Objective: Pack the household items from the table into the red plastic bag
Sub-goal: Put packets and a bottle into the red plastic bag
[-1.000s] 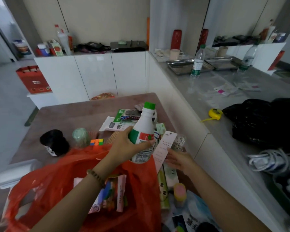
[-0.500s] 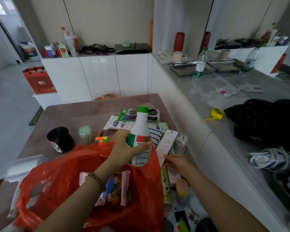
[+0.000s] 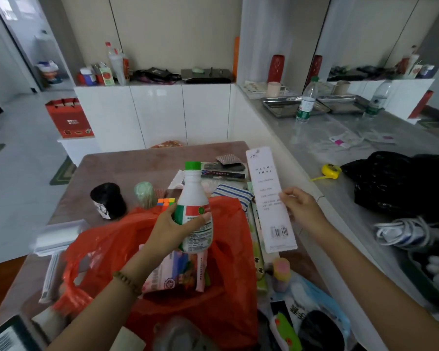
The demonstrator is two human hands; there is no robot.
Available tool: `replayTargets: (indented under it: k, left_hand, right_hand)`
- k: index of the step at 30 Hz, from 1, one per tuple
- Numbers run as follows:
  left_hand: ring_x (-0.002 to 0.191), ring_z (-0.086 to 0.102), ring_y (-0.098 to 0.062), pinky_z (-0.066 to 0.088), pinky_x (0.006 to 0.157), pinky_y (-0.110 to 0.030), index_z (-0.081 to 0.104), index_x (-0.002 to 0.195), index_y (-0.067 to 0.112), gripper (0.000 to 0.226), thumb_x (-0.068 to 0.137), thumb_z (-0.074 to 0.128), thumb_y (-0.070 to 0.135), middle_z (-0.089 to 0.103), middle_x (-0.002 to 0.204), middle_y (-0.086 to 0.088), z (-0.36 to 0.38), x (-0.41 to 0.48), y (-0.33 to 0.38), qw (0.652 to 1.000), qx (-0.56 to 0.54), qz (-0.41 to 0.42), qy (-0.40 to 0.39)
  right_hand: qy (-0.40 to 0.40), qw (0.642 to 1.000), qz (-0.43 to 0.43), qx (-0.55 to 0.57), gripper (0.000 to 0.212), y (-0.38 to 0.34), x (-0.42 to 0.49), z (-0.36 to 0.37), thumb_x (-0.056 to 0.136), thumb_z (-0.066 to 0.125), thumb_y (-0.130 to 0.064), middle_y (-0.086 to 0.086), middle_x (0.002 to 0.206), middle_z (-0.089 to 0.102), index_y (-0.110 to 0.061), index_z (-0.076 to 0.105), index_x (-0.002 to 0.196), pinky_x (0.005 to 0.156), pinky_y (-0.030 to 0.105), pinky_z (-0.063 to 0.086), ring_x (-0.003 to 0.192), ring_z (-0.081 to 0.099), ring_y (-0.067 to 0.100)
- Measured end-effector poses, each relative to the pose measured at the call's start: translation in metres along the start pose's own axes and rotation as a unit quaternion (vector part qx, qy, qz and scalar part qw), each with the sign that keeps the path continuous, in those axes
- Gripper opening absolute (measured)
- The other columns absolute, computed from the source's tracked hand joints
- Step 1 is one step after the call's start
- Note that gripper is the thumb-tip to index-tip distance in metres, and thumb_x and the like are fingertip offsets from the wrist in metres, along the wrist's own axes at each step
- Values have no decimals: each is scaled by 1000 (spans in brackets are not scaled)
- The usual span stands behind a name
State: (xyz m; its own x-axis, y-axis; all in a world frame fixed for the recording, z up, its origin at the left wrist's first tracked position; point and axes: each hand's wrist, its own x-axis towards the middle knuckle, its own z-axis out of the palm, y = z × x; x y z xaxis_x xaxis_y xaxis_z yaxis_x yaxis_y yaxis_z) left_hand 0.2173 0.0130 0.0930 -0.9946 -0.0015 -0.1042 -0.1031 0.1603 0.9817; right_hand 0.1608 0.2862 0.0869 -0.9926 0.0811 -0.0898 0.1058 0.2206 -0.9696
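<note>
The red plastic bag [image 3: 228, 295] lies open on the brown table [image 3: 137, 160], with a pink snack packet [image 3: 178, 274] inside it. My left hand [image 3: 170, 229] grips a white bottle with a green cap [image 3: 194, 211], held upright over the bag's mouth. My right hand [image 3: 302, 211] holds a long white card package [image 3: 269, 196] by its right edge, lifted above the table to the right of the bag.
Behind the bag lie a black cup [image 3: 109, 200], a pale green cup [image 3: 144, 195], a colour cube [image 3: 165, 201], a striped cloth [image 3: 232, 195] and flat packets [image 3: 223, 171]. More items sit at the table's near right. A grey counter [image 3: 314, 148] runs along the right.
My right hand has picked the white card package up off the table and raised it. The bottle in my left hand has stayed over the bag.
</note>
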Motion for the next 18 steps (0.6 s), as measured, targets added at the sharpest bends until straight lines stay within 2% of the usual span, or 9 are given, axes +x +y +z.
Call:
replayTargets:
  k: [4,7,10,13,15,16,18]
  left_hand:
    - [58,69,-1,49,46,-11,60,92,17,18,79,73,18,71,78,2,-36,-26,-13,999,2,-10,43]
    - [59,69,-1,49,47,-11,62,92,19,20,77,75,20,73,68,7,-66,-44,-25,997,-3,-28,76]
    - [57,68,2,48,46,-10,60,89,22,19,78,74,18,72,65,9,-88,-58,-31,995,0,-32,98]
    - [57,68,2,48,46,-10,60,91,19,20,78,75,16,72,70,5,-101,-67,-36,993,2,-35,110]
    - [61,69,0,50,49,-11,61,96,18,25,76,76,19,71,84,2,-107,-70,-39,993,4,-39,112]
    - [63,70,-1,51,50,-12,61,98,17,27,76,77,20,72,88,0,-108,-72,-39,993,3,-40,110]
    - [65,70,-2,51,52,-12,62,102,15,33,75,78,23,72,90,-1,-110,-71,-40,993,0,-44,108]
  right_hand:
    - [-176,977,111,49,14,8,-47,43,94,55,-18,2,79,70,-15,65,84,63,27,47,67,64,15]
    - [-250,948,191,59,18,20,-71,76,94,54,-15,3,72,72,-13,67,82,60,27,49,61,65,14]
    - [-250,933,246,75,16,27,-77,107,95,51,-10,7,67,71,-4,65,91,54,27,50,55,66,15]
    - [-183,931,278,153,21,25,-71,143,95,48,-4,11,72,73,4,60,109,51,27,56,56,70,17]
    - [-165,919,283,221,28,23,-67,167,96,44,1,18,99,71,6,52,121,61,27,59,74,72,20]
    - [-174,916,284,223,27,19,-70,176,96,43,0,21,115,64,5,48,122,72,28,59,90,69,25]
    - [-224,922,265,172,35,10,-78,190,98,45,-12,15,126,57,3,45,129,92,34,50,111,59,27]
